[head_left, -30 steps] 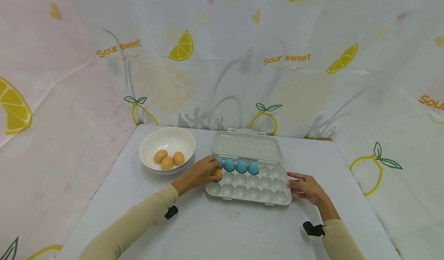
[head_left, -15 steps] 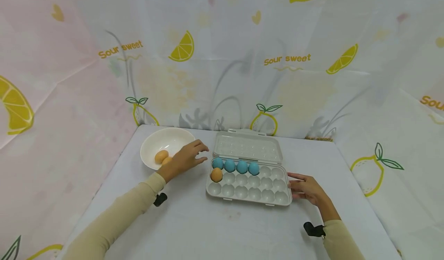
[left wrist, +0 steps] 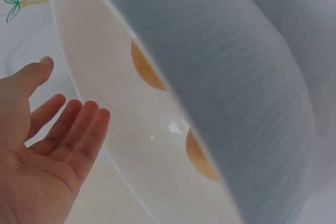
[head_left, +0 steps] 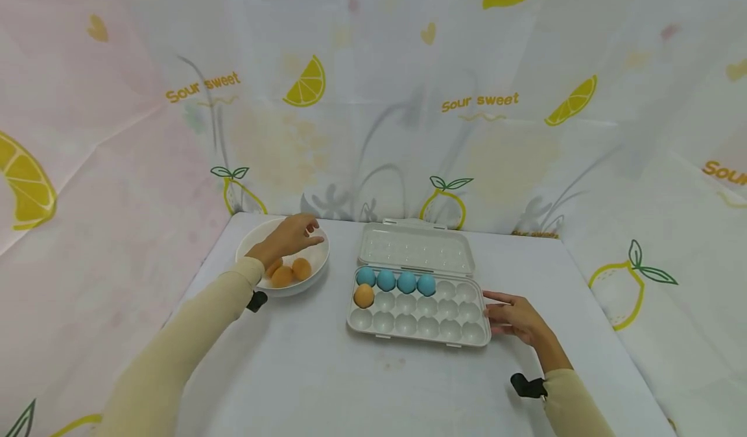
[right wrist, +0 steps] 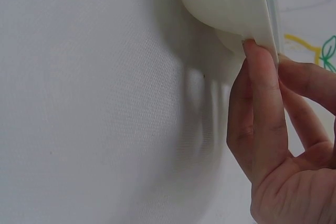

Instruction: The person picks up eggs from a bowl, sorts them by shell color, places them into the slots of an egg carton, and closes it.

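My left hand [head_left: 292,233] hovers over the white bowl [head_left: 322,265] at the back left, holding nothing, its fingers loosely bent. In the left wrist view the palm and fingers [left wrist: 86,135] stand by the bowl's rim, apart from the brown eggs [head_left: 283,277] inside. My right hand [head_left: 518,319] holds the right edge of the grey egg tray [head_left: 428,346]; the right wrist view has its fingers [right wrist: 268,114] on both sides of the rim. Several blue eggs [head_left: 386,280] fill the left of the tray's back row. One brown egg [head_left: 364,295] sits in the leftmost cup of the middle row.
The tray's hinged lid [head_left: 415,246] lies open behind it. Both stand on a white-covered table [head_left: 373,385]. A lemon-printed cloth [head_left: 373,132] hangs behind and at the sides.
My left hand has let go of a brown egg in the middle row's leftmost cup and moved left and back to above the bowl. The right hand stays at the tray's edge.
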Demonstrator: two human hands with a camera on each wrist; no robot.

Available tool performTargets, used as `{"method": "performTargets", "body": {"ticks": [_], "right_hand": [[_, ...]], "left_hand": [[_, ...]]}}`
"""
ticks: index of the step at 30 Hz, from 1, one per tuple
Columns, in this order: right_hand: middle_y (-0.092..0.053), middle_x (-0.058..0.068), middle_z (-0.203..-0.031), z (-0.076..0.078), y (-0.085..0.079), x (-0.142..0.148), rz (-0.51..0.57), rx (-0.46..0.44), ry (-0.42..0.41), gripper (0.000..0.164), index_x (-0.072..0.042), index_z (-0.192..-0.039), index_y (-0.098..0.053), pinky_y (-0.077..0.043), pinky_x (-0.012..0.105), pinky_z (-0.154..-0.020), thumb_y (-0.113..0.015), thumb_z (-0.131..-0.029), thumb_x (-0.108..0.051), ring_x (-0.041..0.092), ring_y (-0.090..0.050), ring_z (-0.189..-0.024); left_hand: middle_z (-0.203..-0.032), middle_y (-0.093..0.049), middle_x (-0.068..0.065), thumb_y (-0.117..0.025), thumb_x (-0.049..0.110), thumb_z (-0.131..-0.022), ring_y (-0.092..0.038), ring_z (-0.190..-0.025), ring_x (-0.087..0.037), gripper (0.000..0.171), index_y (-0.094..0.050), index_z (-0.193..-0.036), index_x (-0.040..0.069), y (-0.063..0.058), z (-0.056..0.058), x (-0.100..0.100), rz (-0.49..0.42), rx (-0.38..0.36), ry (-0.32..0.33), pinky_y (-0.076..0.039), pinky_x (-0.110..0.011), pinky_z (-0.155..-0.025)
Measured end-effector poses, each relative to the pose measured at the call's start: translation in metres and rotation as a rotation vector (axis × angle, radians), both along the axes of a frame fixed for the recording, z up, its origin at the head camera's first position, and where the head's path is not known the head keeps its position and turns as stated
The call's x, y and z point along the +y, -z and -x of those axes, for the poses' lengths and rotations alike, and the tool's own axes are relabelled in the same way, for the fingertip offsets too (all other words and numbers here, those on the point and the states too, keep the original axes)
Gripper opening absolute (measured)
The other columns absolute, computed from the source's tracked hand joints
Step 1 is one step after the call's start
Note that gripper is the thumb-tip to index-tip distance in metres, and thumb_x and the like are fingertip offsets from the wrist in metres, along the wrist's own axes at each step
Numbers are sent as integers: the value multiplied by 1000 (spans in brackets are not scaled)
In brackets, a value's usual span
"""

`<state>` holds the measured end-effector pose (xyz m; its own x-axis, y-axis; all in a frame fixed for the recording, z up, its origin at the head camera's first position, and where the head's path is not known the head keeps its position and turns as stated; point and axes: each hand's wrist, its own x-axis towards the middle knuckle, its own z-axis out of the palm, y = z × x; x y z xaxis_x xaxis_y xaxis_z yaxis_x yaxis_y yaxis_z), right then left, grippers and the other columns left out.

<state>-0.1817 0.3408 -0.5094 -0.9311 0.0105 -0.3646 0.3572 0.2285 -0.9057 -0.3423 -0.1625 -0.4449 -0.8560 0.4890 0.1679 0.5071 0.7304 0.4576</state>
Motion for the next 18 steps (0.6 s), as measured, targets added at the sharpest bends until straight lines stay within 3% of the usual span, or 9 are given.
{"method": "performTargets", "body": {"ticks": [6, 9, 12, 16, 18], "right_hand": [[-67, 17, -114, 0, 0, -1, -2, -4, -1, 59, 1, -145, -43, -58, 39, -73, -65, -91, -8, 24, -68, -92], [-67, 17, -114, 0, -1, -1, -3, -3, -2, 58, 1, -145, -42, -58, 39, -73, -64, -92, -8, 24, -68, -92], [-67, 17, -114, 1, -2, -1, -3, -3, 3, 58, 1, -145, -43, -58, 38, -73, -64, -92, -8, 23, -68, -92], [-67, 16, -114, 1, -2, -1, 2, -11, 9, 58, 1, -144, -43, -58, 38, -74, -65, -91, -8, 23, -68, -92], [-67, 16, -114, 0, -2, -1, 3, -12, 11, 59, 1, -145, -43, -58, 38, -74, -66, -91, -9, 23, -68, -93]], "left_hand": [[-108, -65, -13, -65, 37, -93, -59, -99, -28, 43, -63, -114, -1, 4, 4, -4, 166, -208, -31, -47, -44, -91], [-108, -65, -10, -64, 46, -92, -58, -95, -26, 50, -64, -115, 2, 6, 2, -4, 243, -331, -50, -47, -44, -88], [-106, -62, -8, -65, 51, -89, -56, -91, -25, 55, -64, -114, 3, 8, 1, -6, 271, -447, -111, -47, -41, -81], [-98, -61, -7, -66, 51, -87, -54, -86, -24, 51, -62, -107, 4, 12, 0, -9, 280, -503, -171, -44, -37, -74], [-94, -59, -7, -67, 47, -88, -54, -83, -24, 46, -61, -104, 4, 14, 0, -9, 275, -501, -168, -43, -36, -72]]}}
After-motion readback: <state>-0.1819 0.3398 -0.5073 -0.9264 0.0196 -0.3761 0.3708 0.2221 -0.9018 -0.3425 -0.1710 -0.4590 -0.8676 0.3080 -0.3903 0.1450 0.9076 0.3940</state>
